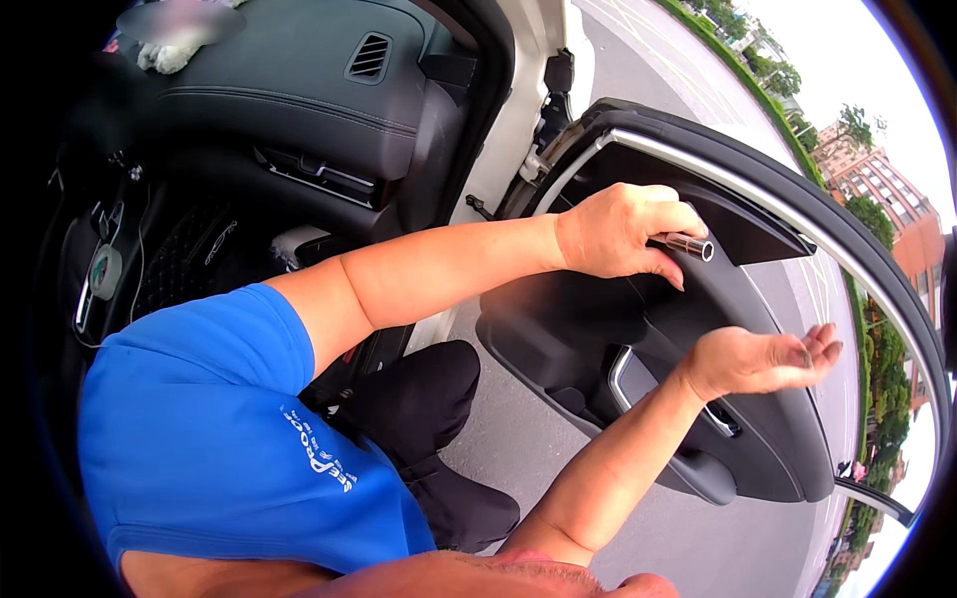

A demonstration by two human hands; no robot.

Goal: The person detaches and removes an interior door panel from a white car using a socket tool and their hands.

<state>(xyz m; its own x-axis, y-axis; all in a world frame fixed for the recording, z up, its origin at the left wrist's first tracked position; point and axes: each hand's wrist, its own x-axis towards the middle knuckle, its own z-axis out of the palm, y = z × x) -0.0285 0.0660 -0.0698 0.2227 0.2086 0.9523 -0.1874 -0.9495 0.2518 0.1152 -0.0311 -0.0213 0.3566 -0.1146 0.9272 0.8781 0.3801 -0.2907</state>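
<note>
My left hand (630, 234) is closed around a short, shiny metal tube (690, 245) with a round hollow end, held in front of the open car door's upper part. Thumb and fingers pinch it from both sides, and part of it is hidden in the grip. Lower down, my right hand (763, 361) is raised with its palm turned up and fingers loosely apart, holding nothing. It hovers near the black inner panel (718, 329) of the door, above the door's pull handle (630, 384). A flat dark shade (738, 214) hangs at the door's window beside the tube.
Behind the left arm lies the car's interior, with a dashboard (279, 90), an air vent (370, 58) and a glove box (319, 177). A white roll (104, 271) sits in the console. The door frame (797, 214) curves beyond both hands, with grey pavement (528, 419) beneath.
</note>
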